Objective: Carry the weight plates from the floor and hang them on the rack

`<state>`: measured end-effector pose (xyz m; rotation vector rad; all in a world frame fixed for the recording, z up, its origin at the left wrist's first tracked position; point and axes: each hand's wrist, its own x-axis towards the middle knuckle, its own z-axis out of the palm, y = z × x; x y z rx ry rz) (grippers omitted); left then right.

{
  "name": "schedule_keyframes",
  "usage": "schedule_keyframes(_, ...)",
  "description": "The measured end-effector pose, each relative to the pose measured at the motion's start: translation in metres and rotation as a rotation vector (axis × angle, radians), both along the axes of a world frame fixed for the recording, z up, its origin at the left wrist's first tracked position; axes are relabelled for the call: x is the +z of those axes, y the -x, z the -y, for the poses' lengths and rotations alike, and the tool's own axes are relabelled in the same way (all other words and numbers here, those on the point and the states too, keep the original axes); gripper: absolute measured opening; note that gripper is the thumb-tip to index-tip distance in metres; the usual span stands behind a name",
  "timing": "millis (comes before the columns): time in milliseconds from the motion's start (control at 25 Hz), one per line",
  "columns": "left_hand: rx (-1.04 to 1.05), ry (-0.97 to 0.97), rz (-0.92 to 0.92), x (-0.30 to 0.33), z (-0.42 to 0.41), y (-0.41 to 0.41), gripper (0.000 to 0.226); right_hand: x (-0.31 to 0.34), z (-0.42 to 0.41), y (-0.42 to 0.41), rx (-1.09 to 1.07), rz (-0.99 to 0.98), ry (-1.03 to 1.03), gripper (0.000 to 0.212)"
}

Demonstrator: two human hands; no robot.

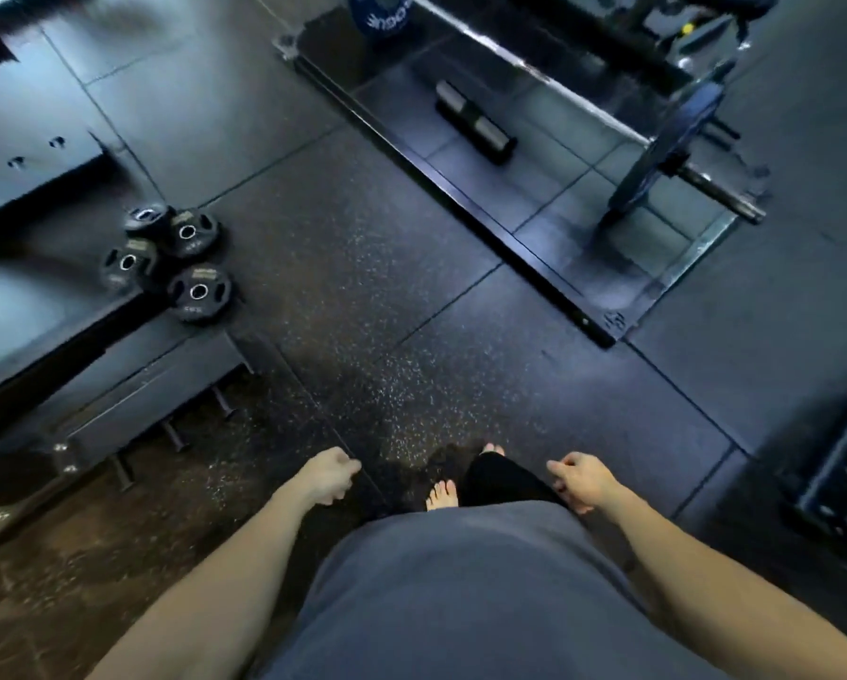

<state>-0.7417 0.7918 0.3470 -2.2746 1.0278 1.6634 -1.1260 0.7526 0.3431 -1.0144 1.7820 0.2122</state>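
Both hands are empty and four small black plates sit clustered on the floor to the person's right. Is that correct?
Not quite. The head view shows the four small black plates clustered on the floor to the person's left, not the right. The rest holds: the left hand and the right hand both hold nothing.

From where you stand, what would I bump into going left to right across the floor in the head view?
Pile of small black weight plates → black foam roller → barbell with its big plate. Nearer you, the left hand comes before the right hand; both hold nothing.
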Motion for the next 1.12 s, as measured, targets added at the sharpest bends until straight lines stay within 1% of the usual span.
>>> schedule_keyframes(120, 0.245, 0.053, -0.005, -0.004, 0.074, -0.012, 0.019, -0.008, 0.106, -0.026, 0.145, -0.009, -0.035, 0.028)
schedule_keyframes(200, 0.336, 0.042, -0.018, -0.008, 0.103, -0.017, 0.020, -0.015, 0.170, -0.044, 0.274, -0.017, -0.039, 0.030)
schedule_keyframes(280, 0.414, -0.017, 0.006, -0.010, 0.133, -0.027, 0.020, -0.017, 0.249, -0.069, 0.397, -0.027, -0.037, 0.031)
schedule_keyframes(400, 0.499, -0.059, 0.020, -0.002, 0.164, -0.043, 0.024, -0.010, 0.356, -0.123, 0.462, 0.036, -0.087, 0.028)
schedule_keyframes(480, 0.680, -0.056, 0.056, 0.001, 0.185, -0.054, 0.024, -0.003, 0.420, -0.163, 0.539, 0.053, -0.095, 0.027)
schedule_keyframes(560, 0.862, -0.046, 0.095, 0.004, 0.206, -0.063, 0.022, 0.004, 0.469, -0.212, 0.659, 0.058, -0.093, 0.025)
schedule_keyframes(680, 1.030, -0.069, 0.076, -0.010, 0.238, -0.082, 0.020, 0.001, 0.534, -0.294, 0.838, 0.051, -0.108, 0.023)
schedule_keyframes(760, 1.107, -0.071, 0.044, -0.020, 0.260, -0.112, 0.020, -0.002, 0.569, -0.352, 0.924, 0.033, -0.112, 0.022)
schedule_keyframes(840, 1.092, -0.065, 0.034, -0.031, 0.284, -0.154, 0.025, -0.007, 0.600, -0.408, 0.992, 0.029, -0.115, 0.021)
schedule_keyframes(920, 1.079, -0.050, 0.035, -0.030, 0.310, -0.206, 0.032, -0.003, 0.627, -0.465, 1.056, 0.014, -0.111, 0.022)
schedule_keyframes(1000, 1.158, -0.023, 0.011, -0.022, 0.335, -0.256, 0.029, 0.003, 0.651, -0.528, 1.154, -0.004, -0.087, 0.024)
schedule_keyframes(1080, 1.301, 0.021, -0.004, -0.009, 0.358, -0.306, 0.022, 0.009, 0.674, -0.596, 1.243, -0.007, -0.051, 0.026)
schedule_keyframes(1120, 1.338, 0.035, 0.002, -0.003, 0.368, -0.332, 0.019, 0.012, 0.684, -0.629, 1.271, 0.000, -0.043, 0.027)
